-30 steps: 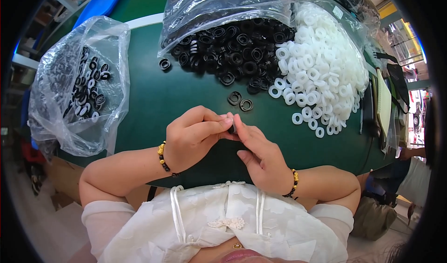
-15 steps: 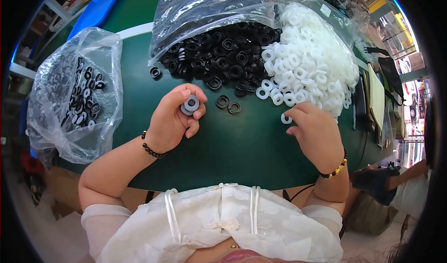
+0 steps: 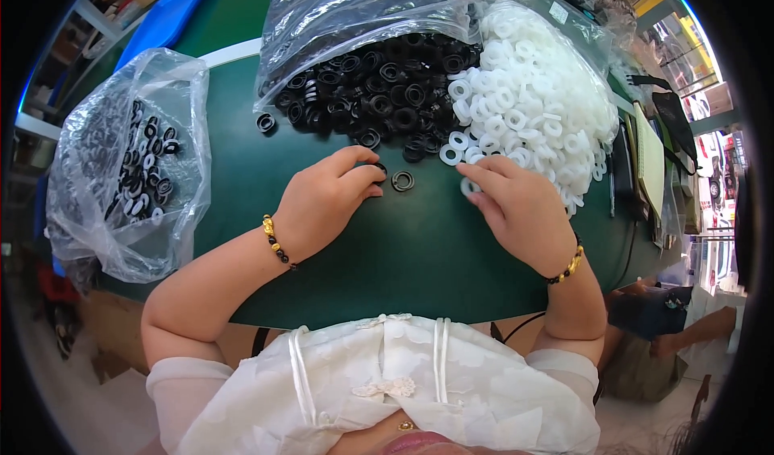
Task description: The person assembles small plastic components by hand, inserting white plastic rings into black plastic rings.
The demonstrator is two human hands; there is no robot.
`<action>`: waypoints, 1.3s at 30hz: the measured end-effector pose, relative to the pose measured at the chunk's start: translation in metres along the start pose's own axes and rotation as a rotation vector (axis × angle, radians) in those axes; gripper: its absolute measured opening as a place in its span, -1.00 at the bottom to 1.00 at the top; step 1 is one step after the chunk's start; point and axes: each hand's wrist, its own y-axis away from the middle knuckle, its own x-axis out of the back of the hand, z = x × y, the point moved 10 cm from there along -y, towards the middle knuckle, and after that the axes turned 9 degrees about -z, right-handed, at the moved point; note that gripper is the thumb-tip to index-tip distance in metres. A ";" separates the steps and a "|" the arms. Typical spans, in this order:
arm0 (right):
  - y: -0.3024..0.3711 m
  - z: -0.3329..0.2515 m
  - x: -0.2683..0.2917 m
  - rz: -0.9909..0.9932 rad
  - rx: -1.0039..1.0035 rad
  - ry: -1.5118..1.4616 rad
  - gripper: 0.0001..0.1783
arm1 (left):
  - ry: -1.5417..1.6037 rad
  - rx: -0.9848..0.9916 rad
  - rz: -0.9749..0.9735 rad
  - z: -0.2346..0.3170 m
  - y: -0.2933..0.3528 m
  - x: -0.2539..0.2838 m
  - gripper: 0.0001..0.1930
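My left hand (image 3: 322, 201) is closed in a pinch on a black ring (image 3: 381, 167) at the table top, its palm turned down. Only part of that ring shows beyond the fingertips. Just to its right lies a loose dark ring (image 3: 402, 181). My right hand (image 3: 528, 209) pinches a white ring (image 3: 468, 186) between thumb and fingers, just in front of the white ring pile (image 3: 516, 92). Beside that pile, a heap of black rings (image 3: 387, 92) spills from a clear plastic bag (image 3: 371, 12). Whether the grey ring is inside my left hand is hidden.
At the left, a clear bag (image 3: 173, 189) holds mixed black and white pieces on the green table (image 3: 387, 270). One stray black ring (image 3: 265, 123) sits by the big heap. A blue tray (image 3: 165, 20) is far left; a notebook (image 3: 647, 161) stands at the right.
My left hand has turned palm down and moved right onto one of the two loose black rings; the grey ring it held is out of sight. My right hand has moved left with the white ring.
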 end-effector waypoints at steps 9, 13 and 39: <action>-0.014 -0.010 -0.068 -0.441 -0.104 -1.800 -0.63 | 0.543 0.209 -0.058 -0.020 0.014 0.001 -0.68; -0.016 -0.018 -0.069 -0.402 -0.102 -1.982 -0.62 | 0.857 0.302 -0.122 -0.020 0.026 -0.010 -0.67; -0.015 -0.040 -0.074 -0.068 -0.041 -1.524 -0.66 | 0.651 0.155 0.157 0.006 0.038 0.018 -0.64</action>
